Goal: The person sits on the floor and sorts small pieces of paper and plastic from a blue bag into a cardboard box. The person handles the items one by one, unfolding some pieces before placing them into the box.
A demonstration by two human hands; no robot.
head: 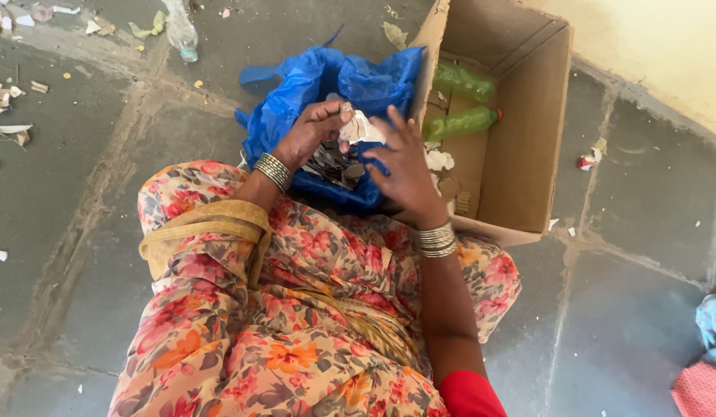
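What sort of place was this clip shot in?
Probably a waste-sorting spot on a bare stone floor beside a wall. Paper scraps litter the floor, a cardboard box holds green plastic bottles, and both hands work a crumpled white scrap over an open blue plastic bag.

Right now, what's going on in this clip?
A person sits on a stone floor over an open blue plastic bag of scraps. The left hand and right hand meet above it, with a crumpled white scrap of paper between them; the left fingers pinch it. Beside the bag, a cardboard box on its side holds two green plastic bottles and some bits of paper. A clear bottle and litter lie on the floor.
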